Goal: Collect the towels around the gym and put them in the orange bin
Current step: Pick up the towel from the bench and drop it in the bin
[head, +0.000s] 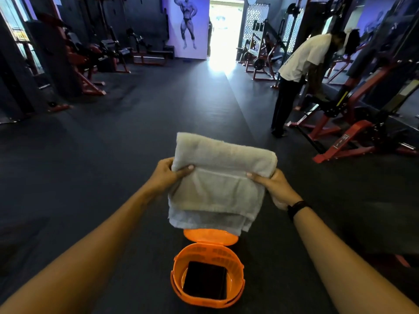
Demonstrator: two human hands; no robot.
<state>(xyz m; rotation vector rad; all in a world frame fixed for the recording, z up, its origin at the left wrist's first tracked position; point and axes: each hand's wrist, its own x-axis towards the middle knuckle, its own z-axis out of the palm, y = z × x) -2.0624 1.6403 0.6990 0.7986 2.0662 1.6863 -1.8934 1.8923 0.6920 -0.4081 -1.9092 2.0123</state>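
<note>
Covering the whole lower field, a dark rubber floor (pixel 136 137) carries every item shown. Red-framed weight machines (pixel 353 132) line its right edge, and a second row of machines (pixel 90 64) lines its left edge; a bright doorway (pixel 223 30) opens at the far edge, with a bodybuilder mural (pixel 188 21) just beside it. A person in a white shirt (pixel 301 60) bends over the right-hand machines. Held in the air above the near middle of the floor, a folded pale grey towel (pixel 217 177) hangs over the orange bin (pixel 207 282), well clear of its rim. The bin stands upright on the floor near the near edge, its hinged lid (pixel 210 236) lying open on the far side, and a dark folded towel (pixel 205 279) lies flat at its bottom. The left hand (pixel 170 175) clamps the pale towel's left edge, thumb on top and fingers beneath; the right hand (pixel 272 189) clamps its right edge in the same way. A dark wristband (pixel 297 208) circles the right wrist.
</note>
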